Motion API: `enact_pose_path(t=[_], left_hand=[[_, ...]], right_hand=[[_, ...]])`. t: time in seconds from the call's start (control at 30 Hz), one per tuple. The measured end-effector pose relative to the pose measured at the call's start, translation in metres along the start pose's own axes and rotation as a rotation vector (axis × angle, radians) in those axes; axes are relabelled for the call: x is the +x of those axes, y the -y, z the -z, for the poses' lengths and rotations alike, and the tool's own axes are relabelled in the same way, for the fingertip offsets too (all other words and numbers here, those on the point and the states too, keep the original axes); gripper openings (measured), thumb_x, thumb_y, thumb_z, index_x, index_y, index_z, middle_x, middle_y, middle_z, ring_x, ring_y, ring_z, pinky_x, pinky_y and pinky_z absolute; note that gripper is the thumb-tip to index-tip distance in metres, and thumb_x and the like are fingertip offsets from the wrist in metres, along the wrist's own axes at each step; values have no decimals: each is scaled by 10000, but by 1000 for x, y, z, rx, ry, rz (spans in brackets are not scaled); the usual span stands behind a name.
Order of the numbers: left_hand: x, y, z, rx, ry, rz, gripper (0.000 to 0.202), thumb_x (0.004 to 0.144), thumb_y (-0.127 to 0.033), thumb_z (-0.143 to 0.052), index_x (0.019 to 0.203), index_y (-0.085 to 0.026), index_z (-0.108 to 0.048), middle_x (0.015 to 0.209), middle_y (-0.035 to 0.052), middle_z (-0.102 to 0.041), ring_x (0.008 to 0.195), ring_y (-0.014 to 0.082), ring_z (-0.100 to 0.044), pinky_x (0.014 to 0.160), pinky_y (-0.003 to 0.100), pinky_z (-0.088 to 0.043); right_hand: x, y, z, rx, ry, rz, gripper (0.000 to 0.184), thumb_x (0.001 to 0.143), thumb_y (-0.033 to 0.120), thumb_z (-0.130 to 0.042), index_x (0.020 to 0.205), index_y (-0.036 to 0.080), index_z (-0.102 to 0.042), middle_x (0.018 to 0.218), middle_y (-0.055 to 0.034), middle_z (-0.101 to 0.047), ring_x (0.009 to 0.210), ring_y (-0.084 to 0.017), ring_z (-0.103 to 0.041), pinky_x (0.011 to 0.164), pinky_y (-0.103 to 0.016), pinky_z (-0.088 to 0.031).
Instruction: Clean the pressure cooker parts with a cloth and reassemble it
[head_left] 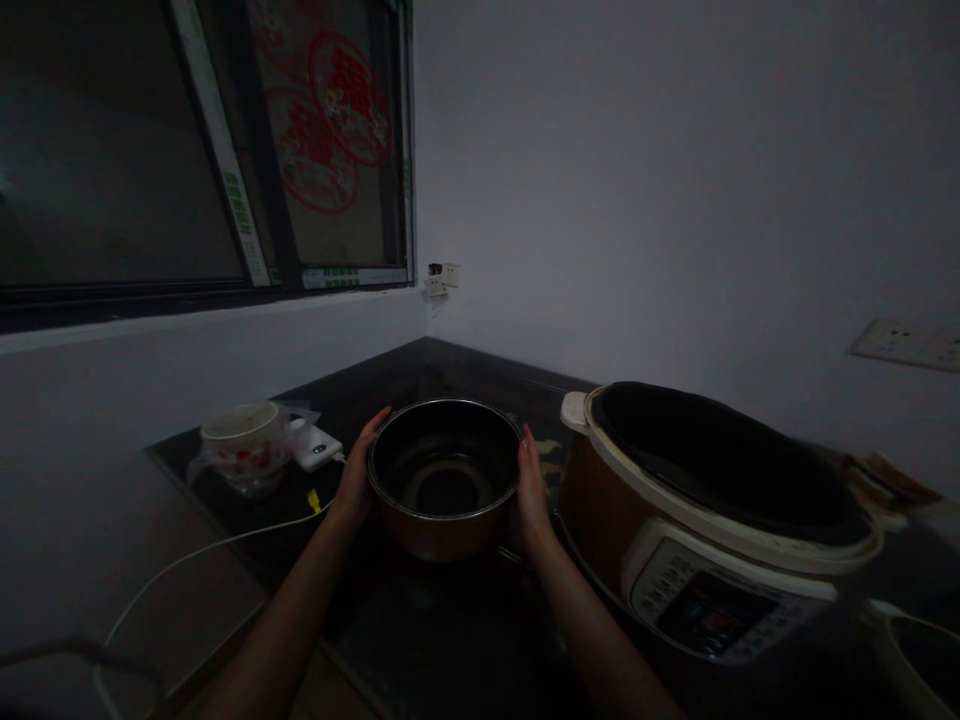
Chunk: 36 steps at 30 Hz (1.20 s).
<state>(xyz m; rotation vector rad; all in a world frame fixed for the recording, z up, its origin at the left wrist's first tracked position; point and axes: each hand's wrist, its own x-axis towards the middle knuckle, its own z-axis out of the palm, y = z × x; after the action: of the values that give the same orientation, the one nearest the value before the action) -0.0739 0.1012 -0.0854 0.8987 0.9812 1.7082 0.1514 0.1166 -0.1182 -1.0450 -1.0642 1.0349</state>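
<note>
A round, dark-lined inner pot [442, 535] with a brownish outside and a thin bright rim is between my two hands. Nothing shows inside it apart from a ring-shaped sheen on its bottom. My left hand [358, 470] presses against its left side, fingers along the wall near the rim. On the opposite side, my right hand [531, 490] lies against the wall with fingers pointing up. Just right of my right hand stands a brown and cream electric cooker [600, 500], lidless, its dark interior showing and its control panel facing me. Whether the pot touches the counter is hard to see.
A dark countertop [427, 370] runs into the wall corner. At left are a flowered bowl [247, 450] in clear plastic, a white device [315, 447] and a white cable [225, 543] hanging off the edge. A pale-rimmed container [911, 650] is at lower right. Wall sockets [442, 280] are behind.
</note>
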Motion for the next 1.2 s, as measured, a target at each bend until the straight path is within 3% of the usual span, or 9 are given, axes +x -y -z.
enact_pose_path(t=[0.17, 0.37, 0.53, 0.67, 0.77, 0.8, 0.97, 1.1, 1.2], left_hand=[[-10, -17, -9, -44, -28, -59, 627, 766, -410, -574, 1343, -170, -509, 1287, 68, -621, 1206, 256, -551, 1036, 342, -403], [-38, -92, -31, -30, -76, -170, 510, 749, -293, -556, 1254, -239, -595, 1136, -13, -698, 1090, 249, -622, 904, 333, -524], [-75, -165, -75, 16, -62, -329, 364, 801, -267, -472, 1105, -263, -672, 1021, -50, -727, 1116, 298, -612, 935, 465, -538], [-82, -196, -119, 4, 30, -483, 315, 791, -276, -488, 1028, -289, -695, 1086, -61, -717, 1241, 287, -532, 1072, 424, -434], [-68, -201, -159, -130, 96, -550, 288, 760, -257, -490, 951, -224, -703, 1022, -3, -738, 1182, 296, -575, 1032, 464, -428], [-62, -200, -175, -129, 191, -525, 274, 761, -235, -500, 958, -230, -691, 1016, -10, -741, 1185, 275, -574, 983, 443, -458], [-40, -185, -251, -287, 398, -437, 301, 740, -171, -470, 971, -222, -656, 876, -11, -710, 945, 193, -645, 814, 300, -518], [-31, -166, -298, -274, 554, -392, 357, 745, -220, -514, 1090, -209, -603, 893, 7, -664, 909, 175, -626, 815, 276, -489], [-24, -148, -320, -199, 642, -335, 467, 745, -256, -557, 1210, -208, -547, 915, 12, -635, 920, 181, -610, 843, 295, -465]], right_hand=[[-11, 17, -8, 42, 16, 3, 775, 841, 700, -393, 1490, 298, -260, 1583, -11, -236, 1453, -210, -229, 1166, -442, -227], [-34, 86, -20, 169, 77, 141, 786, 843, 681, -420, 1488, 269, -243, 1574, -8, -262, 1434, -187, -279, 1164, -389, -257], [-50, 159, -11, 286, 122, 298, 733, 866, 625, -459, 1477, 266, -273, 1546, -6, -327, 1417, -195, -313, 1171, -416, -242], [-48, 213, 14, 299, 72, 507, 673, 888, 599, -456, 1450, 247, -345, 1543, -12, -338, 1419, -183, -305, 1186, -400, -203], [-41, 249, 42, 263, -19, 589, 678, 877, 588, -477, 1447, 239, -362, 1560, -7, -301, 1432, -179, -272, 1185, -381, -207], [-38, 260, 53, 248, -48, 601, 690, 872, 571, -487, 1456, 231, -347, 1554, -14, -313, 1429, -184, -280, 1178, -382, -228], [-18, 308, 118, 165, -103, 578, 774, 770, 348, -604, 1463, 188, -299, 1372, -62, -545, 1272, -210, -508, 1075, -363, -406], [3, 330, 169, 66, -188, 555, 688, 748, 304, -598, 1384, 153, -383, 1292, -81, -596, 1187, -194, -569, 1006, -325, -467], [14, 332, 195, 9, -272, 491, 577, 763, 320, -578, 1304, 178, -440, 1302, -72, -587, 1176, -179, -569, 951, -298, -489]])
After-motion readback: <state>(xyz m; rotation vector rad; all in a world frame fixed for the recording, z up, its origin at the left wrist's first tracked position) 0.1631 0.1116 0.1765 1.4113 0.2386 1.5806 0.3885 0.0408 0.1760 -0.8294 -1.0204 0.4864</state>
